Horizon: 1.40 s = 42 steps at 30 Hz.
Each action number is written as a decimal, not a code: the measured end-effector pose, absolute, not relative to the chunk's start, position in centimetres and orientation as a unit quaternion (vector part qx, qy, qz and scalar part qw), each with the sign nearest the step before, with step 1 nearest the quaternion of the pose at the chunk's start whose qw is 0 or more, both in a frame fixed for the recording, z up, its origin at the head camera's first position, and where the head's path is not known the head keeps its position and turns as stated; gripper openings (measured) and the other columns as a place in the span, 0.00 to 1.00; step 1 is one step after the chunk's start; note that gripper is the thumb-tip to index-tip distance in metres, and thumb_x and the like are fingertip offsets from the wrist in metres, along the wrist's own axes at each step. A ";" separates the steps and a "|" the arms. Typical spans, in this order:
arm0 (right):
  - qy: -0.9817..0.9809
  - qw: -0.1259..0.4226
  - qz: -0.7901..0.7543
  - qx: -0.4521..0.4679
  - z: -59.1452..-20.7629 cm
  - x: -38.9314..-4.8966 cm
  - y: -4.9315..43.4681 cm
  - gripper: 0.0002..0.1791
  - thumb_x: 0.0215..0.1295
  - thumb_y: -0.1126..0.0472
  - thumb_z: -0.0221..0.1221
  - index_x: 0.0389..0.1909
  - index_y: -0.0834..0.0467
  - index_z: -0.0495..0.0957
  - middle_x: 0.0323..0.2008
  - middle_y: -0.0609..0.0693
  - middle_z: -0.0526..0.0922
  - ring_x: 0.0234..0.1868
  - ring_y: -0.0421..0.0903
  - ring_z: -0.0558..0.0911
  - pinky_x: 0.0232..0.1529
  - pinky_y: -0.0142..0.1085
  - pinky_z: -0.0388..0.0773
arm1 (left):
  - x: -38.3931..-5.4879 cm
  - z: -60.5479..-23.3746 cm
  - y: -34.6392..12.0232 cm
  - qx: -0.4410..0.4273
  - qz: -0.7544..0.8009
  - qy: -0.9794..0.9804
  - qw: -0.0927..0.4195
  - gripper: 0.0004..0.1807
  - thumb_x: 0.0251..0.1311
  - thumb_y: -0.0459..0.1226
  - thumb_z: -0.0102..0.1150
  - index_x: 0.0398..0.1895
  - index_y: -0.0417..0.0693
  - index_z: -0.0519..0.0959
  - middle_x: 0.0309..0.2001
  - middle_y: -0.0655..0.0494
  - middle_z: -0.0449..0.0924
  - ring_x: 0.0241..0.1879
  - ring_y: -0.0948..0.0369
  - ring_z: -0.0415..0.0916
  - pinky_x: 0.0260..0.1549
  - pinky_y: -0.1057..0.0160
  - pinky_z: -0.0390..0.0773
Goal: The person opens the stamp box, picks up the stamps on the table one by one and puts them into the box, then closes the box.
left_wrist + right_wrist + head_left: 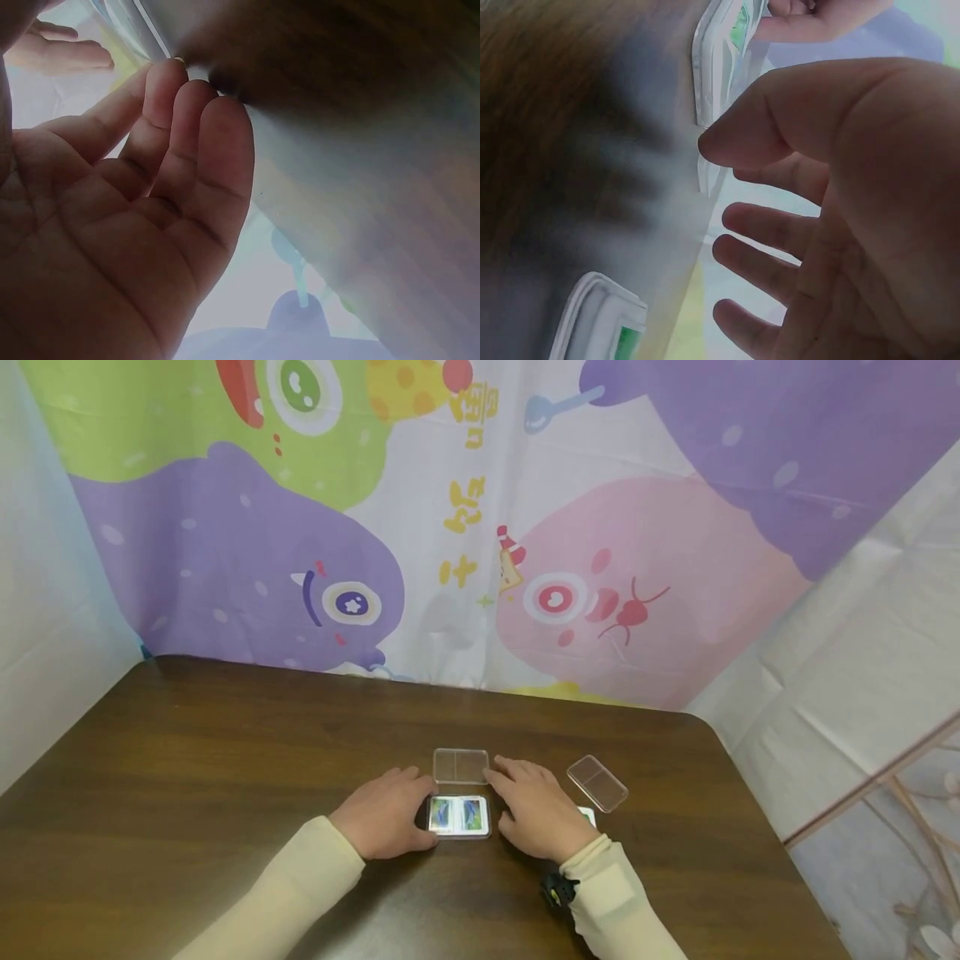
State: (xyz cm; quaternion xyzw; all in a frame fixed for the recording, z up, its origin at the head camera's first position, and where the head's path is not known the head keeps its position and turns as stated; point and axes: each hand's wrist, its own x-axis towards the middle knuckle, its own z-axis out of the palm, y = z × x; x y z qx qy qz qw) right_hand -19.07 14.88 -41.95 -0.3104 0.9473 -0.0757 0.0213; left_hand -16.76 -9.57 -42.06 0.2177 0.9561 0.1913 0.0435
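Observation:
A small clear plastic case [460, 827] with two blue-and-green pictures lies flat on the table. My left hand [390, 814] holds its left end, the thumb by the near corner and the fingers by the far one. In the left wrist view the fingertips [227, 127] meet the case's edge. Just beyond lies a clear divided lid [471, 767]. My right hand [543, 810] is spread to the right of both, its index fingertip right at the lid's edge. The right wrist view shows its fingers [761, 232] apart with nothing between them.
A second clear divided lid [597, 783] lies at an angle to the right. Partly hidden behind the right hand is another white-edged case [588, 815] with some green. The brown wooden table [225, 735] ends at a cartoon-printed curtain [450, 635].

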 end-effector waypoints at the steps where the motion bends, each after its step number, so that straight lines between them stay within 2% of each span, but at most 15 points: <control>1: 0.947 0.022 -0.077 -0.311 -42.0 -19.0 14.8 0.30 0.68 0.65 0.60 0.71 0.61 0.72 0.74 0.62 0.68 0.74 0.61 0.67 0.74 0.58 0.58 | -16.8 -42.0 -9.6 0.217 0.191 0.956 0.043 0.30 0.49 0.48 0.79 0.52 0.42 0.81 0.43 0.50 0.78 0.44 0.51 0.76 0.46 0.48 0.78; 10: 0.953 0.034 -0.071 -0.292 -41.6 -18.8 14.7 0.25 0.70 0.61 0.59 0.67 0.60 0.75 0.71 0.61 0.71 0.74 0.61 0.67 0.74 0.59 0.56 | -16.9 -42.2 -9.8 0.215 0.194 0.956 0.037 0.28 0.50 0.48 0.78 0.52 0.44 0.81 0.40 0.54 0.77 0.40 0.55 0.73 0.42 0.51 0.76; 13: 0.956 0.029 -0.073 -0.282 -41.4 -18.7 14.9 0.22 0.70 0.60 0.61 0.63 0.59 0.78 0.69 0.61 0.73 0.73 0.61 0.68 0.74 0.58 0.57 | -16.9 -42.4 -9.8 0.217 0.196 0.956 0.036 0.27 0.50 0.47 0.78 0.50 0.45 0.81 0.40 0.55 0.77 0.40 0.55 0.72 0.42 0.51 0.76; 16: 0.958 0.018 -0.080 -0.276 -41.3 -18.7 15.1 0.15 0.69 0.60 0.62 0.53 0.59 0.81 0.62 0.60 0.77 0.68 0.60 0.72 0.73 0.57 0.59 | -17.0 -42.5 -9.7 0.220 0.194 0.955 0.037 0.27 0.50 0.48 0.78 0.49 0.45 0.81 0.39 0.55 0.76 0.40 0.55 0.73 0.42 0.50 0.77; 19: 0.958 0.010 -0.087 -0.272 -41.4 -18.8 15.4 0.06 0.66 0.60 0.64 0.40 0.57 0.80 0.55 0.58 0.80 0.63 0.59 0.75 0.71 0.57 0.61 | -17.0 -42.5 -9.7 0.221 0.193 0.955 0.038 0.27 0.50 0.48 0.78 0.49 0.45 0.81 0.39 0.55 0.76 0.40 0.55 0.73 0.42 0.50 0.77; 21: 0.959 0.007 -0.092 -0.267 -41.4 -18.8 15.5 0.06 0.65 0.60 0.65 0.36 0.56 0.77 0.50 0.55 0.80 0.58 0.57 0.77 0.68 0.56 0.64 | -16.9 -42.5 -9.6 0.222 0.194 0.955 0.040 0.27 0.50 0.48 0.78 0.49 0.45 0.81 0.39 0.54 0.76 0.39 0.55 0.73 0.42 0.50 0.77; 23: 0.961 0.006 -0.097 -0.257 -41.5 -18.9 15.6 0.10 0.65 0.58 0.66 0.38 0.57 0.76 0.47 0.54 0.79 0.54 0.55 0.78 0.64 0.54 0.69 | -16.9 -42.3 -9.6 0.222 0.197 0.954 0.041 0.27 0.50 0.47 0.78 0.50 0.44 0.81 0.39 0.54 0.76 0.39 0.55 0.72 0.42 0.50 0.77; 26: 0.966 0.007 -0.097 -0.240 -41.8 -19.1 15.7 0.21 0.66 0.53 0.69 0.51 0.61 0.77 0.47 0.55 0.81 0.50 0.55 0.80 0.57 0.53 0.74 | -16.7 -42.2 -9.6 0.221 0.202 0.953 0.044 0.27 0.50 0.46 0.79 0.50 0.44 0.81 0.39 0.53 0.76 0.39 0.54 0.72 0.42 0.50 0.77; 29: 0.970 0.008 -0.091 -0.227 -42.0 -19.3 15.7 0.32 0.66 0.49 0.69 0.62 0.64 0.74 0.53 0.60 0.82 0.52 0.58 0.82 0.55 0.53 0.77 | -16.6 -42.0 -9.6 0.222 0.204 0.952 0.046 0.27 0.49 0.46 0.79 0.50 0.44 0.81 0.39 0.53 0.76 0.39 0.55 0.72 0.42 0.50 0.76; 31: 0.970 0.005 -0.087 -0.228 -42.2 -19.3 15.7 0.35 0.66 0.48 0.69 0.66 0.63 0.73 0.56 0.61 0.81 0.54 0.60 0.82 0.55 0.54 0.77 | -16.7 -42.0 -9.6 0.222 0.205 0.952 0.045 0.27 0.49 0.46 0.79 0.50 0.44 0.81 0.39 0.53 0.76 0.39 0.55 0.72 0.42 0.50 0.76; 36: 0.966 -0.010 -0.085 -0.245 -42.6 -19.4 15.5 0.29 0.67 0.51 0.69 0.63 0.62 0.78 0.54 0.60 0.83 0.53 0.60 0.83 0.54 0.55 0.78 | -16.7 -42.0 -9.7 0.222 0.202 0.953 0.045 0.27 0.49 0.46 0.79 0.50 0.45 0.81 0.39 0.53 0.76 0.39 0.55 0.72 0.42 0.50 0.77; 42: 0.969 -0.013 -0.078 -0.233 -42.4 -19.2 15.4 0.19 0.66 0.55 0.70 0.54 0.58 0.83 0.49 0.57 0.84 0.50 0.58 0.83 0.53 0.55 0.77 | -16.7 -42.0 -9.6 0.224 0.203 0.952 0.044 0.27 0.50 0.46 0.79 0.50 0.44 0.81 0.40 0.53 0.77 0.39 0.54 0.72 0.42 0.50 0.76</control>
